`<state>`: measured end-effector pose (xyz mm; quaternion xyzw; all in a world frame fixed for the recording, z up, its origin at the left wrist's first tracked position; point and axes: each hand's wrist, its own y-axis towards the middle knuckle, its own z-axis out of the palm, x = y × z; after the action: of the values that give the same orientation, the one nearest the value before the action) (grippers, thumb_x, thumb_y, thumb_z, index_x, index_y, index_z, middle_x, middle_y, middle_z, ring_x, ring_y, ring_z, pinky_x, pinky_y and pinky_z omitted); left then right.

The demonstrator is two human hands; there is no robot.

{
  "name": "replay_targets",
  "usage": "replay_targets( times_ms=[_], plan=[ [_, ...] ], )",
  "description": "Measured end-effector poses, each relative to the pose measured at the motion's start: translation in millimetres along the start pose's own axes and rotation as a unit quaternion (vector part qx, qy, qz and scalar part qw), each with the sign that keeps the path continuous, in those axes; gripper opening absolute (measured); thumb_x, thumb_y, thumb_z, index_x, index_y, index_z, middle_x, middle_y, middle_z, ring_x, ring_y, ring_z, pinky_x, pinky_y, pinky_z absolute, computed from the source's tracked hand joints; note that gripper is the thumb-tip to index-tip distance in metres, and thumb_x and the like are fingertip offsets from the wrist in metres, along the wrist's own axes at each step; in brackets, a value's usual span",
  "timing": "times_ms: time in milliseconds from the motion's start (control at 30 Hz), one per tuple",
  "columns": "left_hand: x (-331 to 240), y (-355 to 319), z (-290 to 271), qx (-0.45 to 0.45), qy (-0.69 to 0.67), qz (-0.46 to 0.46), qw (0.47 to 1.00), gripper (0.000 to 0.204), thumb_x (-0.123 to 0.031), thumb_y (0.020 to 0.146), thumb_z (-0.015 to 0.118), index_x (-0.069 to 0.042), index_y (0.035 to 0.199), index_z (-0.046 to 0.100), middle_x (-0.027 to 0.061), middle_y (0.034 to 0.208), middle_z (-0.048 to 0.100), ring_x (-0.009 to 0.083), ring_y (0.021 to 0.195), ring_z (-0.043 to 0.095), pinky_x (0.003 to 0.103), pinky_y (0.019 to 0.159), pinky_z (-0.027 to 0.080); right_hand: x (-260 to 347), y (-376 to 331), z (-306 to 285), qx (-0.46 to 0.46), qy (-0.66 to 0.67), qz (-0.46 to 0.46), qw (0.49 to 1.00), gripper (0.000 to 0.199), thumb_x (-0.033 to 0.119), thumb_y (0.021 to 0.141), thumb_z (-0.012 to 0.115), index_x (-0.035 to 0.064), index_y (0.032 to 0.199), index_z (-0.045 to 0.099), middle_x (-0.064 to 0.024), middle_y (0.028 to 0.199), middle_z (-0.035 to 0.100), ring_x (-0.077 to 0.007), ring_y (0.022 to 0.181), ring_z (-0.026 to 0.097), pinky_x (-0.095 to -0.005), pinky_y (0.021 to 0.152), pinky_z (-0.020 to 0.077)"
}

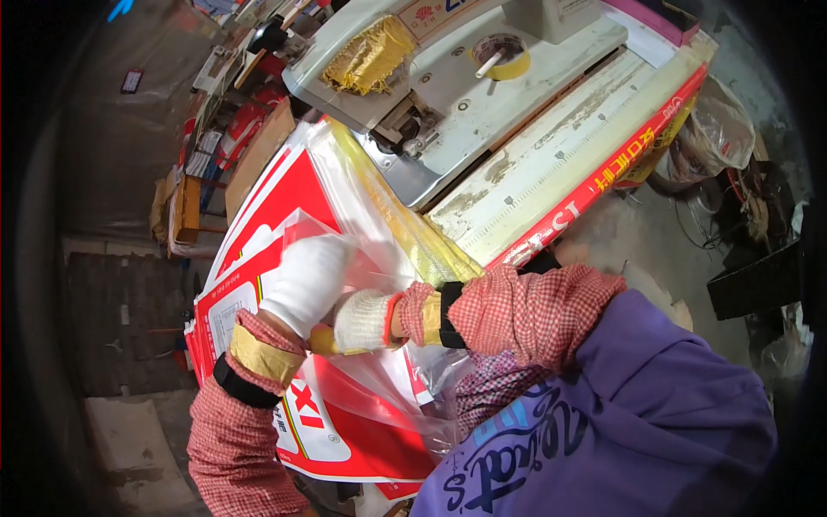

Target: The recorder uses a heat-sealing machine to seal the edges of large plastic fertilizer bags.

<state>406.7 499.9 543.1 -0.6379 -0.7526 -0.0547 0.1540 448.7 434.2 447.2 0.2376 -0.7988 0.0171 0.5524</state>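
Observation:
My left hand (308, 280), in a white glove, is bent over a clear plastic bag (366, 392); its fingers fold away from view against the film. Just beside it, my right hand (366, 320) wears a white knit glove with a red cuff and a yellowish tip. It is closed on the same clear film, which hangs in folds below. Beneath both hands lies a stack of red-and-white printed sacks (297, 202), fanned out at the far side. A yellow woven strip (379, 202) runs along the stack's right side.
A grey machine (448, 112) stands beyond the stack, with a yellow fibrous pad (370, 56) on it. A tape roll (501, 59) lies on its plate. The worn table edge (551, 185) runs to the right. A clear plastic sack (715, 129) hangs at the table's right.

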Motion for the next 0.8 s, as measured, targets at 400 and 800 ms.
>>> replay_targets(
  times_ms=[400, 800],
  plan=[
    [52, 28, 40, -0.046, 0.108, -0.242, 0.963, 0.024, -0.022, 0.087, 0.049, -0.004, 0.085, 0.065, 0.0189, 0.082, 0.067, 0.0334, 0.075, 0.066, 0.041, 0.063, 0.052, -18, 10, 25, 0.043, 0.003, 0.07, 0.997, 0.056, 0.044, 0.085, 0.05, 0.0152, 0.132, 0.047, -0.0178, 0.079, 0.067, -0.0362, 0.073, 0.065, -0.045, 0.066, 0.051],
    [94, 41, -158, 0.055, 0.381, -0.25, 0.888, 0.027, -0.026, 0.088, 0.048, -0.009, 0.091, 0.069, 0.0152, 0.088, 0.068, 0.0331, 0.082, 0.066, 0.044, 0.071, 0.053, -23, -79, 90, 0.1, 0.138, -0.023, 0.985, 0.024, 0.021, 0.08, 0.062, 0.0066, 0.099, 0.062, -0.0123, 0.097, 0.065, -0.0274, 0.088, 0.063, -0.0412, 0.073, 0.0505]
  ],
)
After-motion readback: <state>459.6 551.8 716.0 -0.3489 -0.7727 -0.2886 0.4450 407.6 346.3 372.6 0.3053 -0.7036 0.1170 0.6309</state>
